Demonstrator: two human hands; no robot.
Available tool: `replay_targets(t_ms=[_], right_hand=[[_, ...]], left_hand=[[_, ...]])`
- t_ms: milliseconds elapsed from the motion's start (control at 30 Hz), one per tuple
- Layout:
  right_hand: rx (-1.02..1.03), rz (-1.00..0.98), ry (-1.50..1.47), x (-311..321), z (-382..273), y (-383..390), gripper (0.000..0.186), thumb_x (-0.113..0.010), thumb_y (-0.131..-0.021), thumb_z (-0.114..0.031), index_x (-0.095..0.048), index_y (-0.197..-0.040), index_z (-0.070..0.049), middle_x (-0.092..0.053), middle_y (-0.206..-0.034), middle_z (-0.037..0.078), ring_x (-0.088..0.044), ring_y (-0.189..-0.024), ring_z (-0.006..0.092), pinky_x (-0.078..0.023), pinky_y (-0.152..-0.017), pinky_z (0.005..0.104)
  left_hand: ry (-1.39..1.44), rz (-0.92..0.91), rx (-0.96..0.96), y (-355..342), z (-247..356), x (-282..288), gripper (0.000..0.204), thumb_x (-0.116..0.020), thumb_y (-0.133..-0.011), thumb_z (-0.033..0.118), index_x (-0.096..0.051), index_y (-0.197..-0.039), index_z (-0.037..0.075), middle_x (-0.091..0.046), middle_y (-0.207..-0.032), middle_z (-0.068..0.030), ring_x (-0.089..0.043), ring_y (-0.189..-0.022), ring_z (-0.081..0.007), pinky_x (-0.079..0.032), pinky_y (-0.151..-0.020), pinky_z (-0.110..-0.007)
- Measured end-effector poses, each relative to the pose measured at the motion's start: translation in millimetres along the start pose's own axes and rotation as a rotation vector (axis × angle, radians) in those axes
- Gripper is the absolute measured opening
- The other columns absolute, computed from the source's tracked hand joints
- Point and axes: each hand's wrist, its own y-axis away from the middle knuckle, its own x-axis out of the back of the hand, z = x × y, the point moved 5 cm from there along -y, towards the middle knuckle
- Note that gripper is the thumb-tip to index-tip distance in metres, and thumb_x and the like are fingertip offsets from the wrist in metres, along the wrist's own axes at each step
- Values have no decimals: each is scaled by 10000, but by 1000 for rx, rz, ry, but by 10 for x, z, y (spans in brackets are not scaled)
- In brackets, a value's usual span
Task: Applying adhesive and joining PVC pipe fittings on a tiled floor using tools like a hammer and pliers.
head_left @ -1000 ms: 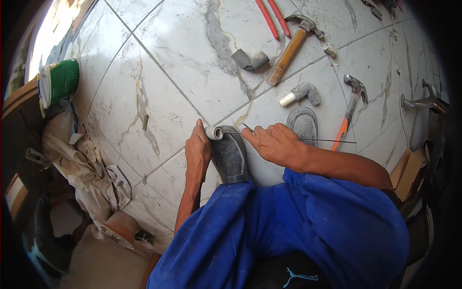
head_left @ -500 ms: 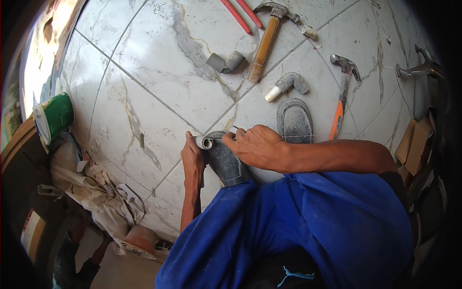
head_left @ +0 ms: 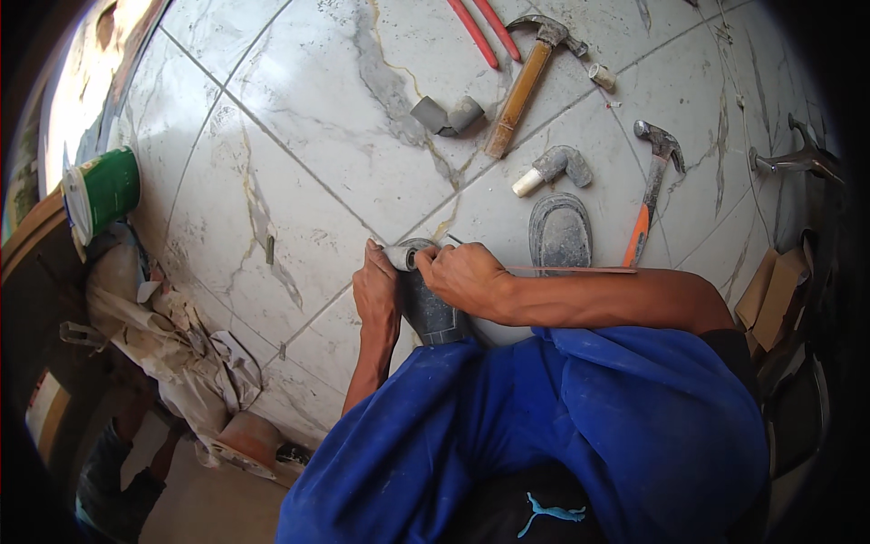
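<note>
My left hand (head_left: 375, 288) grips a short, grey-white plastic pipe piece (head_left: 399, 257), its open end facing right. It is held above the toe of my dusty dark left shoe (head_left: 429, 308). Closed at that open end, my right hand (head_left: 464, 277) has its fingertips against or very near the rim. A thin, narrow strip (head_left: 580, 269), resembling a saw blade, runs back from this hand along the forearm. A small dark tip (head_left: 455, 239) pokes out above the knuckles; whether it belongs to the strip is hidden. The inside of the pipe is mostly covered by my fingers.
On the marbled tiles lie a wooden-handled hammer (head_left: 524, 95), an orange-handled hammer (head_left: 643, 199), red tool handles (head_left: 476, 34), grey pipe elbows (head_left: 447, 116) (head_left: 564, 166) and a pipe stub (head_left: 602, 77). A green container (head_left: 109, 192) and crumpled sheeting (head_left: 168, 335) are left; cardboard (head_left: 775, 290) is right.
My right hand has come left onto the pipe's open end, and the pipe has turned so less of its opening shows. The strip behind my hand shows more broadly. The whole view has shifted slightly.
</note>
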Motion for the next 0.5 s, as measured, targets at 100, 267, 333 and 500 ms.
replay_targets(t_ms=[100, 267, 333, 500], right_hand=[[29, -7, -51, -16, 27, -2, 188, -523, -811, -129, -513, -928, 18, -612, -581, 69, -637, -528, 159, -483, -441, 270], [10, -43, -123, 61, 32, 65, 140, -511, -813, -102, -504, -903, 6, -641, -622, 96, -659, -557, 187, -497, -452, 289], [-15, -73, -137, 2, 78, 50, 128, -510, -812, -98, -498, -891, 2, -639, -613, 98, -659, -553, 190, -501, -455, 296], [11, -100, -163, -109, 43, -31, 104, -505, -810, -88, -486, -867, -4, -637, -603, 109, -658, -547, 204, -509, -456, 317]], left_hand=[[26, -11, 28, -9, -19, -4, 596, -170, -984, 437, -573, -1063, 6, -596, -725, -304, -568, -718, -504, -438, -627, -529], [-45, 3, 12, 16, 26, 19, 576, -183, -984, 419, -590, -1052, 17, -602, -752, -304, -572, -741, -501, -453, -655, -534], [-78, 0, -36, 5, 61, -55, 569, -189, -985, 407, -603, -1044, 22, -600, -724, -298, -577, -724, -492, -459, -635, -535], [-71, 37, -45, -54, -44, -8, 592, -188, -984, 413, -626, -994, 15, -598, -703, -291, -579, -704, -486, -464, -626, -539]])
